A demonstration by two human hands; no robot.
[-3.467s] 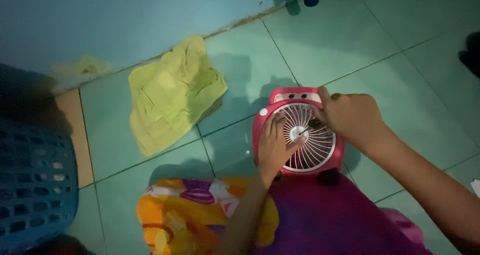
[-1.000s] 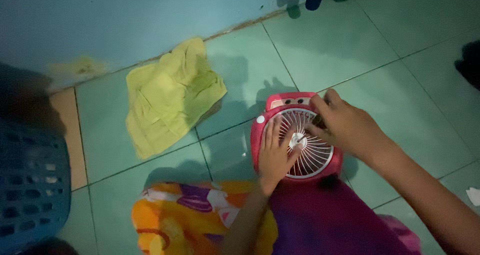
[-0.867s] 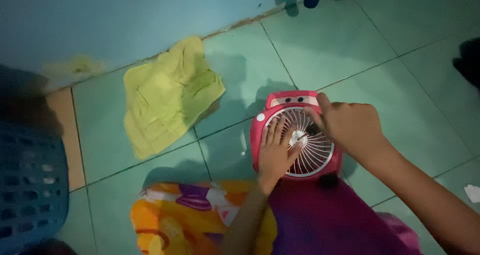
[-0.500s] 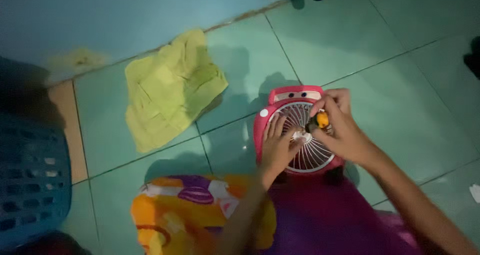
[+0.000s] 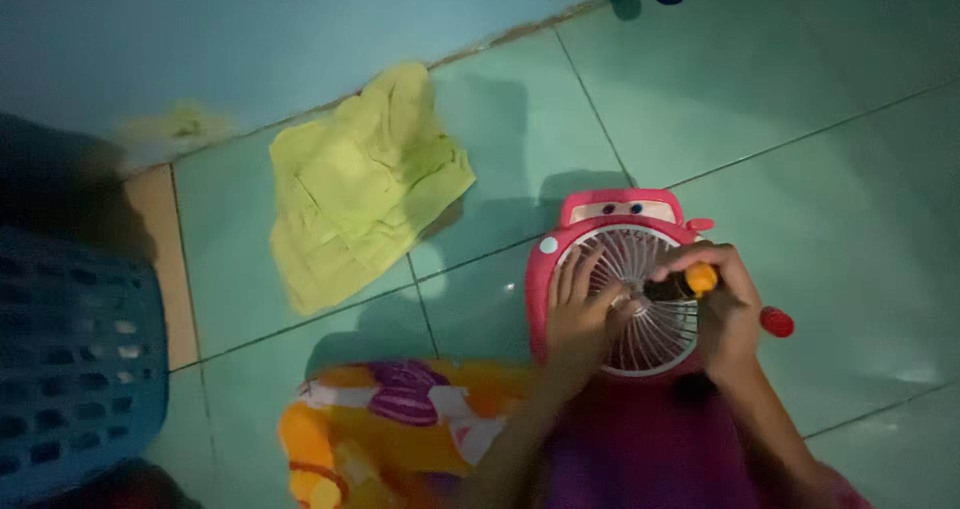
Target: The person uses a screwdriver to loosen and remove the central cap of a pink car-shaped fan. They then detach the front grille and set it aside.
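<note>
A small pink fan [image 5: 600, 212] with a white round grille lies flat on the green tiled floor. My left hand [image 5: 580, 304] rests spread on the left part of the grille, steadying it. My right hand [image 5: 722, 304] is closed around a screwdriver with an orange and black handle [image 5: 690, 282], whose tip points at the middle of the grille. A small red knob [image 5: 777, 321] sticks out at the fan's right side.
A crumpled yellow cloth [image 5: 360, 184] lies on the tiles to the upper left. A blue plastic basket [image 5: 70, 359] stands at the left edge. My colourful patterned clothing [image 5: 400, 419] fills the bottom. The blue wall [image 5: 250, 29] runs along the top.
My right hand now holds the orange-handled screwdriver over the grille; a second ago no tool showed in it. My left hand stayed on the fan.
</note>
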